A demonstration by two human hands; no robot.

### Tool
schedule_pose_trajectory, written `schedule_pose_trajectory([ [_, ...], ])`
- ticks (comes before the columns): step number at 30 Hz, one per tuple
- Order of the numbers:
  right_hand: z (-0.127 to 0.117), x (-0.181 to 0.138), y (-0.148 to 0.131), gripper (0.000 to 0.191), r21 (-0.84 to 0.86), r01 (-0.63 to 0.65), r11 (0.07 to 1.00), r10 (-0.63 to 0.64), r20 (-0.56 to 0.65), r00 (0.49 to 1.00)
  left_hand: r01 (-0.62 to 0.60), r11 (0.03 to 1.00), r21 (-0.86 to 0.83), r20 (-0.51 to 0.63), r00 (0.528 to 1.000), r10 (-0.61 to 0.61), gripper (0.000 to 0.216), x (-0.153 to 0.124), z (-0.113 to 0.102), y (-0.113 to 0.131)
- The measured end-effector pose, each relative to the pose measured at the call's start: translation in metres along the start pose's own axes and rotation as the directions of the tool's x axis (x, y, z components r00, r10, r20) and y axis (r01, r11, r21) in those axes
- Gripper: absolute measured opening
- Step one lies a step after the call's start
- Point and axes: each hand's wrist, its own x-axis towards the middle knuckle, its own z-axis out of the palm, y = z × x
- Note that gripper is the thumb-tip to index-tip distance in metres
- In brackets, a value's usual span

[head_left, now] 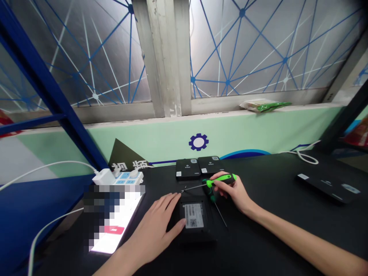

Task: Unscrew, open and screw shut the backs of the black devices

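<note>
My left hand (156, 226) lies flat with fingers stretched out on the left edge of a black box (198, 220) that sits bottom up, its white label facing me. My right hand (234, 189) is closed around the green and black handle of a screwdriver (209, 183). The screwdriver's thin shaft points left, and its tip hovers just above the box's far left corner. A second thin screwdriver (218, 211) lies on the table beside the box's right edge, under my right hand.
Two more black boxes (198, 167) stand side by side behind the work spot. A flat black device (327, 185) lies at the right. A lit phone (115, 226) and a white power strip (120, 178) with cables sit at the left. A blue rack post (57, 96) rises at the left.
</note>
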Motion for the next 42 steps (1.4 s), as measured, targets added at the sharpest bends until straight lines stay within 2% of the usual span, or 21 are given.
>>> schedule_pose_trajectory([
  [5,0.0019,0.0000,-0.0032,0.028,-0.007,-0.031,0.999,0.031,0.007,1.000,-0.014,1.000,0.001,-0.012,1.000,0.014,0.062,0.0003,-0.0012,0.0017],
  [17,0.0013,0.0035,0.0007,0.029,0.080,-0.037,0.996,0.042,-0.063,0.997,0.026,1.000,-0.014,0.043,0.999,-0.025,0.065,0.0002,-0.0027,0.0026],
  [21,0.0016,0.0037,0.0011,0.029,0.108,-0.035,0.994,0.045,-0.094,0.995,-0.003,1.000,-0.016,0.026,1.000,0.004,0.065,-0.0001,-0.0036,0.0003],
  [28,0.0002,0.0054,0.0038,0.033,0.136,-0.042,0.990,0.062,-0.144,0.988,-0.029,1.000,-0.010,0.076,0.997,0.030,0.084,-0.0010,-0.0064,-0.0040],
  [33,-0.0005,0.0071,0.0059,0.031,0.159,-0.035,0.987,0.059,-0.149,0.987,-0.011,1.000,-0.023,0.079,0.997,0.013,0.086,-0.0016,-0.0033,-0.0048],
  [42,0.0032,0.0009,-0.0034,0.032,-0.012,-0.025,1.000,0.024,-0.073,0.997,-0.027,0.999,-0.020,0.047,0.999,0.028,0.084,-0.0019,-0.0032,-0.0054],
])
